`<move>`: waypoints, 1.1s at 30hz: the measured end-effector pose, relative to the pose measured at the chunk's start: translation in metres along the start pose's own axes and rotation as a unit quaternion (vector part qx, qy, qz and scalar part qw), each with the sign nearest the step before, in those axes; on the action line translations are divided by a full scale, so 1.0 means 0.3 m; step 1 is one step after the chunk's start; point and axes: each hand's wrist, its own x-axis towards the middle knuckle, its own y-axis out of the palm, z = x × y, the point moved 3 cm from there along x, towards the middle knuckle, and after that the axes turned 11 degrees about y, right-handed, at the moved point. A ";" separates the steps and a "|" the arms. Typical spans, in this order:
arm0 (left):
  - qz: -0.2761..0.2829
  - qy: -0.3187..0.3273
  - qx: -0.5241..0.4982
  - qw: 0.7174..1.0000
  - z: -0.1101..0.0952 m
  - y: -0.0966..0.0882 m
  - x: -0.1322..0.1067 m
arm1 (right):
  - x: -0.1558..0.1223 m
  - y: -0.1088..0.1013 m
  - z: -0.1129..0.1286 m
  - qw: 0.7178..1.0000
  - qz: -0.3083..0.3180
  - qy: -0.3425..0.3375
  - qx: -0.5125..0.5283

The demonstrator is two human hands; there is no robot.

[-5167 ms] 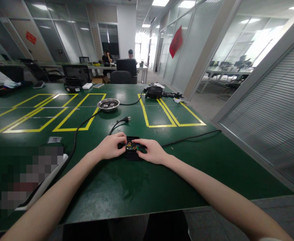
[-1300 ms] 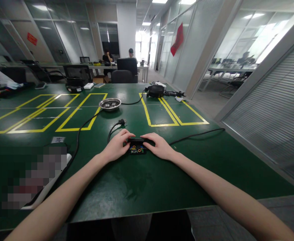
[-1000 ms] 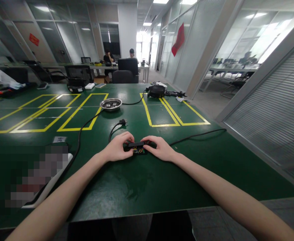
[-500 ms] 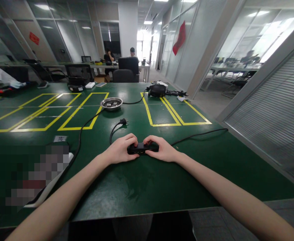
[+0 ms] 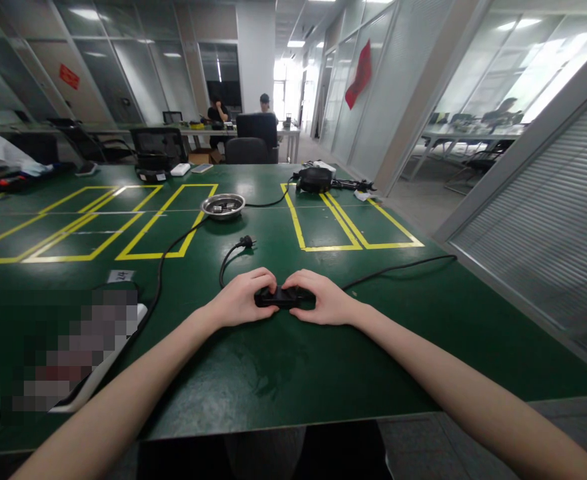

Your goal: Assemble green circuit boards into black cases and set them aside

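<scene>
A black, box-shaped power adapter (image 5: 284,298) lies on the green table between my hands. My left hand (image 5: 241,297) is closed around its left end, thumb in front and fingers over the top. On the right end, my right hand (image 5: 326,298) curls in a pinch, fingertips on the top face and thumb at the near side. A short cord with a black plug (image 5: 246,242) rises from behind my left hand. Beyond my right hand, a black cable (image 5: 398,268) runs off to the right. My fingers hide parts of the adapter.
A metal bowl (image 5: 223,207) with small metal parts stands further back. Yellow tape outlines (image 5: 331,249) mark the table (image 5: 293,380). At left lies a white-edged, blurred item (image 5: 91,380) by a paper label (image 5: 121,276). Black gear (image 5: 314,180) rests at the back; people sit beyond.
The adapter has tilted slightly, and the small round brass-coloured spots on its near side no longer show. My right fingertips have shifted a little left along its top.
</scene>
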 end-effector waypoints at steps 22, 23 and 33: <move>0.017 -0.034 0.048 0.998 -0.037 -0.015 0.006 | -0.015 0.012 0.033 0.983 -0.034 -0.089 -0.154; 0.016 -0.052 0.039 0.998 -0.035 -0.015 0.008 | -0.018 0.012 0.035 0.980 -0.039 -0.107 -0.162; 0.053 -0.165 -0.032 0.984 -0.007 -0.019 0.013 | -0.011 0.003 0.033 0.989 -0.063 -0.054 -0.121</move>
